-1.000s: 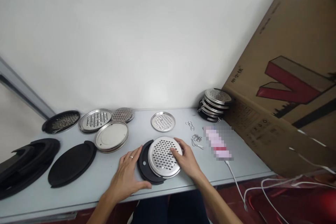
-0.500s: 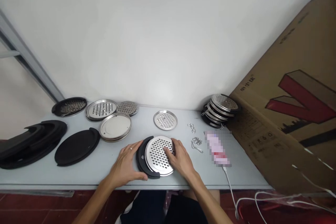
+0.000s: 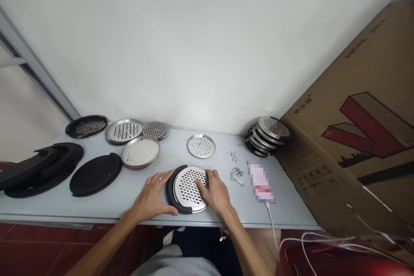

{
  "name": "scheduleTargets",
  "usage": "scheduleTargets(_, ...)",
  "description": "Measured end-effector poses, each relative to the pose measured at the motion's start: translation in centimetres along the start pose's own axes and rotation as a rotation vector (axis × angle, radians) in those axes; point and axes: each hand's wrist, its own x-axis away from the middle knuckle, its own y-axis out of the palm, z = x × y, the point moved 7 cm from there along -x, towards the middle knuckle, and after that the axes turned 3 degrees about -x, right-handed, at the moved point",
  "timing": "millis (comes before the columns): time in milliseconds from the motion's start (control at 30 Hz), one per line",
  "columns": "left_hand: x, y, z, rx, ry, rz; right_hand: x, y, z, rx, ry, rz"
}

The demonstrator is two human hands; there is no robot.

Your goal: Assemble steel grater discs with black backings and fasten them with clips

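Note:
A round metal grater disc [image 3: 187,183] with slotted holes lies in a black crescent-rimmed holder [image 3: 170,192] near the table's front edge. My left hand [image 3: 152,197] cups the holder from the left, fingers at the far side and thumb at the near side. On the right, my right hand [image 3: 216,190] grips the disc's edge, its thumb lying on the perforated top. The discs look stacked, though how many is hidden. Just beyond them lies a single grater disc [image 3: 201,146]. Several small metal clips [image 3: 237,172] and a short chain [image 3: 232,156] are right of my right hand.
Plain metal discs [image 3: 141,152] and grater discs [image 3: 125,130] are stacked at the back left. Black holders [image 3: 95,174] lie at left. A chained stack of graters [image 3: 273,127] stands back right, beside a large carton [image 3: 365,138]. A blurred phone [image 3: 260,181] trails a white cable [image 3: 273,228].
The view has shifted slightly. The grater disc sits a little deeper in the black holder, with both hands still on the pieces.

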Motion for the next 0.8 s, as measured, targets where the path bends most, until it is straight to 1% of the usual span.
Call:
scheduleTargets(133,0.1,0.3,0.0,-0.013,0.033,-0.007,0.0,0.8,-0.9,-0.012,-0.032,0.004)
scheduleTargets(267,0.3,0.5,-0.2,-0.023,0.038,0.008,0.0,1.2,-1.1,-0.016,-0.037,0.016)
scheduleTargets(400,0.3,0.4,0.1,-0.021,0.051,-0.004,-0.5,1.1,-1.6,-0.025,-0.070,0.093)
scheduleTargets(467,0.3,0.3,0.2,-0.017,0.050,-0.008,-0.7,1.1,-1.9,-0.080,-0.096,0.129)
scheduleTargets(600,0.2,0.2,0.4,-0.017,0.044,-0.010,-0.9,1.2,-2.1,-0.246,-0.087,0.132)
scheduleTargets(700,0.2,0.2,0.5,-0.035,0.045,-0.012,-0.7,1.4,-1.7,-0.354,-0.072,0.140)
scheduleTargets(800,0.2,0.0,1.1,-0.056,0.086,-0.003,-0.3,1.6,-0.9,-0.461,-0.069,0.167)
